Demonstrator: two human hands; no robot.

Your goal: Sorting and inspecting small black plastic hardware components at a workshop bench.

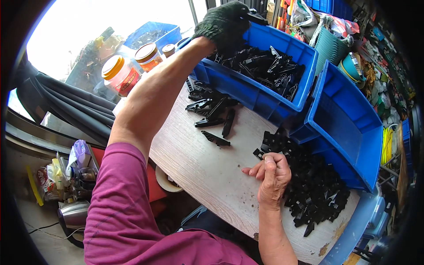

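My left hand (226,25), in a dark knitted glove, is raised above the far side of a blue crate (260,88). Its fingers are closed on a black plastic part (257,17) that sticks out to the right. Many black plastic parts (276,70) fill the crate below. Bare, my right hand (274,179) hovers over the table by a heap of small black plastic pieces (316,190). Its fingers are curled with the thumb pressed against them; whatever they hold, if anything, is hidden. Several longer black parts (214,110) lie loose on the table in front of the crate.
A second blue crate (342,128) lies tilted on its side behind the heap. Jars with lids (121,77) stand by the window at the left. A metal kettle (74,216) sits low at the left. The pale wooden table (207,170) has a worn near edge.
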